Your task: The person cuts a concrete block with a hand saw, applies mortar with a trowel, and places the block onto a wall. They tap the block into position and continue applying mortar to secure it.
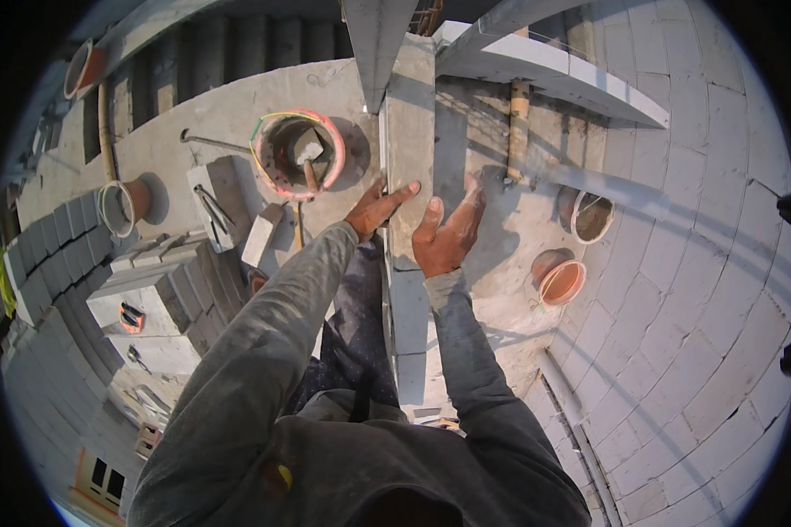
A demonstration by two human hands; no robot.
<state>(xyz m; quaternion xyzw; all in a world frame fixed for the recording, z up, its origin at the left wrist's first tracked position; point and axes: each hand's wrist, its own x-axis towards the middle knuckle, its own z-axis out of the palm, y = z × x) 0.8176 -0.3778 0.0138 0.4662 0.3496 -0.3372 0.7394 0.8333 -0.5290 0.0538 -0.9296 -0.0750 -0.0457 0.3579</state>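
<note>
My left hand [376, 209] is at the narrow wall's concrete top [410, 114], fingers apart and touching its left side and surface. My right hand [448, 230] is open beside the wall's right edge, thumb up and fingers extended; whether it touches is unclear. Pale blocks [409, 334] form the wall's nearer section, between my arms. Left of the wall is a pink-rimmed bucket [330, 130] with grey material and a trowel [310, 176] inside. A small block [262, 235] and a larger block [204, 189] with a dark tool on it lie nearby.
Stacked blocks [149, 299] with tools and a smaller bucket [123, 209] are left. Two buckets [591, 215] [558, 277] stand right of the wall, near a tall block wall [677, 307]. Stairs [237, 53], a bamboo pole [518, 123] and a curved-looking pale ledge [589, 83] are beyond.
</note>
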